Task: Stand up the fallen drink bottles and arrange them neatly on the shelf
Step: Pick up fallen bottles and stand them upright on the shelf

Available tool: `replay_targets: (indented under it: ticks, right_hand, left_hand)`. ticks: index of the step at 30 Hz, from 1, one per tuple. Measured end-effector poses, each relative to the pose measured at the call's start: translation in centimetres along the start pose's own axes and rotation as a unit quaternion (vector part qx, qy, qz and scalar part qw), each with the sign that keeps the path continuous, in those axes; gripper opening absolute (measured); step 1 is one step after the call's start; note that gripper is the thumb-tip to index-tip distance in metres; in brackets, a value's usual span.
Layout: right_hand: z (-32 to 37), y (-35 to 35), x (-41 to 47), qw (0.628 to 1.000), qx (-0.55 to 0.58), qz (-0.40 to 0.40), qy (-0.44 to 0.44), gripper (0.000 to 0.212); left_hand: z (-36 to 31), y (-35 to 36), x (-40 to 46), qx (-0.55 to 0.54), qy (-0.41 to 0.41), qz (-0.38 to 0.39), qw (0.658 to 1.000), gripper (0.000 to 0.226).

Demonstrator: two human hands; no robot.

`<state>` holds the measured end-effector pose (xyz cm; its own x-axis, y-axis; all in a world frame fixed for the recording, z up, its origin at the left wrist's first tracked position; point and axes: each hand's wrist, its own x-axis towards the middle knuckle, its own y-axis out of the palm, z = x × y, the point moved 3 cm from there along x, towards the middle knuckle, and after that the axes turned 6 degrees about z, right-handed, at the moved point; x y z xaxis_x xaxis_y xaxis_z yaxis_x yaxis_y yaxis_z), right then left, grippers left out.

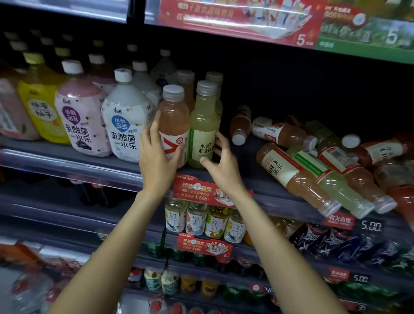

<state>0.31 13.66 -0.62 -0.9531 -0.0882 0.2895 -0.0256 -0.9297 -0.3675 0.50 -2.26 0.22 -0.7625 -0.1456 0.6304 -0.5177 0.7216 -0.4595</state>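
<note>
- My left hand (154, 152) wraps the pink bottle (174, 124), fingers up its left side, thumb across the label; that grip is closed on it.
- My right hand (221, 162) sits at the green bottle (202, 130), thumb touching the label's lower edge, fingers spread loosely at its right side; I read that grip as open.
- Both bottles stand upright, touching, at the front edge of the shelf (82, 162), just right of the white milk-drink bottle (124, 120).
- Handling, as I judge it: full plastic bottles, so fairly heavy and stiff, with smooth film labels that may slip. I'd take each around the labelled waist, not the cap.
- Count of standing ones in this group: four, two in front, two behind (185, 84).
- The fallen bottles (319, 176) lie to the right, well apart from my hands, some stacked on others. I count at least eight; the pile runs out of frame, so I can't give an exact figure.
- Those at the edge overhang the shelf lip and could roll.
</note>
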Motion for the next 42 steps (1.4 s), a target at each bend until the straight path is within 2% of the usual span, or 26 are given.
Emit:
replay_targets:
  ticks: [3,5,7,9,12,14,16,20,25,27,30,33,36,42]
  right_hand:
    - [-0.1,-1.3,0.2,0.999,-0.045,0.027,-0.008,0.064]
    - [-0.5,-3.0,0.6,0.98,-0.2,-0.008,-0.007,0.055]
    - [-0.9,-4.8,1.5,0.909,-0.413,-0.048,0.017,0.053]
    - [-1.5,-5.8,2.8,0.846,-0.529,-0.028,0.054,0.054]
    - [-2.5,-5.7,4.9,0.823,-0.561,0.038,0.083,0.056]
    - [-3.0,-5.4,5.8,0.819,-0.564,0.049,0.095,0.057]
    - [-3.3,-5.2,6.2,0.814,-0.568,0.055,0.109,0.054]
    - [-3.1,-4.8,6.4,0.821,-0.558,0.05,0.107,0.05]
    - [-1.0,-4.3,2.7,0.843,-0.531,0.068,0.056,0.047]
    - [0.0,-4.5,0.2,0.838,-0.542,0.054,0.014,0.047]
    - [1.4,-5.6,-2.7,0.838,-0.542,-0.039,-0.042,0.048]
    - [2.8,-6.9,-4.2,0.842,-0.506,-0.143,-0.123,0.04]
    - [5.1,-8.1,-4.6,0.879,-0.413,-0.182,-0.155,0.039]
    - [6.9,-10.4,-2.6,0.964,-0.189,-0.157,-0.099,0.043]
  left_hand:
    - [0.2,-0.2,0.0,0.001,-0.002,-0.003,1.0,0.08]
    - [0.2,-0.2,0.1,0.007,0.0,-0.002,1.0,0.08]
    - [0.2,-0.2,0.1,0.011,-0.003,-0.004,1.0,0.08]
    - [-0.2,-0.3,-0.4,0.015,-0.003,-0.027,1.0,0.074]
    - [-1.4,-0.2,-1.4,0.015,0.056,-0.056,0.997,0.054]
    - [-2.4,0.5,-1.8,0.011,0.102,-0.008,0.995,0.047]
    - [-3.2,1.4,-1.8,0.02,0.132,0.046,0.99,0.049]
    - [-3.7,2.9,-1.5,0.049,0.143,0.108,0.983,0.062]
    - [-3.6,3.6,-1.6,0.079,0.155,0.124,0.977,0.072]
    - [-3.7,3.7,-1.5,0.074,0.154,0.117,0.978,0.073]
    - [-4.4,3.6,-1.5,0.053,0.169,0.094,0.98,0.066]
    - [-5.5,4.2,-1.7,0.004,0.233,0.151,0.961,0.067]
    - [-6.5,5.1,-1.3,-0.081,0.226,0.205,0.949,0.069]
    - [-7.5,6.1,0.3,-0.119,0.174,0.174,0.962,0.079]
